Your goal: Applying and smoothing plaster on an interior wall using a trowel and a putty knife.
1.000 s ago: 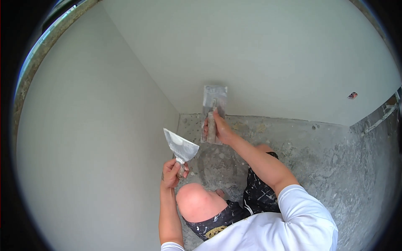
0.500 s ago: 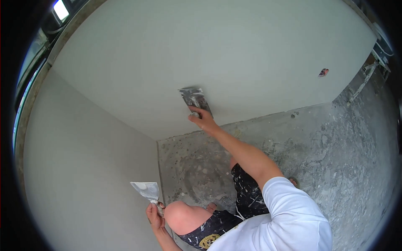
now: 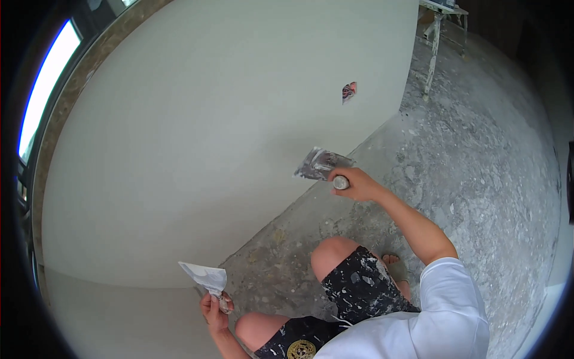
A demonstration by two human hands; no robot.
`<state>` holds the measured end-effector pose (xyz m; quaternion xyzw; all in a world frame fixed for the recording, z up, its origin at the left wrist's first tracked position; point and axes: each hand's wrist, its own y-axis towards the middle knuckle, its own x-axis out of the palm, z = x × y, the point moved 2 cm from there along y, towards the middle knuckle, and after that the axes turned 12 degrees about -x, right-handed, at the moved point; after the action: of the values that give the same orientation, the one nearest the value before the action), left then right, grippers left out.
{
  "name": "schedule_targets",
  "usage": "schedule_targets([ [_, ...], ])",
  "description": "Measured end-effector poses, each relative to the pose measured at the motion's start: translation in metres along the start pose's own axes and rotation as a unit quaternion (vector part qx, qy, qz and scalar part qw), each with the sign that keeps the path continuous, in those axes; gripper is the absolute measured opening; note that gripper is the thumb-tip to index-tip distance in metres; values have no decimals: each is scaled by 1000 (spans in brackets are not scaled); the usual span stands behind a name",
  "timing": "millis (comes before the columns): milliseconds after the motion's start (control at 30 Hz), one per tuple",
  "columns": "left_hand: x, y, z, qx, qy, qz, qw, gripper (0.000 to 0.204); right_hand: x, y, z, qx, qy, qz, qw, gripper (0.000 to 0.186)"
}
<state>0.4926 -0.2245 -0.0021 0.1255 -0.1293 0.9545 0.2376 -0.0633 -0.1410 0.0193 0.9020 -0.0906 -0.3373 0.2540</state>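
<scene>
My right hand is closed round the handle of a plastering trowel. White filler streaks its grey rectangular blade, which is at the lower part of the pale wall; I cannot tell whether it touches. Down at the left, above my knee, my left hand grips a putty knife by its short handle. That knife's wide, flared blade points up and carries whitish filler.
An opening with reddish wires breaks the wall. Beyond the wall's right end stands a splattered trestle. Stained concrete floor spreads to the right. A second wall meets the first at lower left; a bright window is at upper left.
My view has turned to the right. The trowel has moved right along the wall and its blade has swung round to point left. My left hand still holds the putty knife near my knee.
</scene>
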Motion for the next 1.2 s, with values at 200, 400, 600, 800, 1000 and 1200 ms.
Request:
schedule_targets([
  [200,133,101,13,-91,46,-201,974,32,-95,-65,5,221,92,305,922,21],
  [400,309,181,1,-207,114,-457,858,35,-131,14,-80,115,425,458,772,16],
  [600,370,141,48,-240,-111,-449,854,46,-228,-12,-87,322,-86,-63,941,44],
  [800,359,0,182,-459,6,-130,879,34,-308,-338,-228,729,-235,-270,584,38],
  [1000,456,-84,313,-513,41,-250,820,39,-268,-523,-525,890,-147,-184,391,37],
  [1200,626,-45,382,-499,95,-454,732,35,-288,-509,-551,898,-36,-157,409,39],
])
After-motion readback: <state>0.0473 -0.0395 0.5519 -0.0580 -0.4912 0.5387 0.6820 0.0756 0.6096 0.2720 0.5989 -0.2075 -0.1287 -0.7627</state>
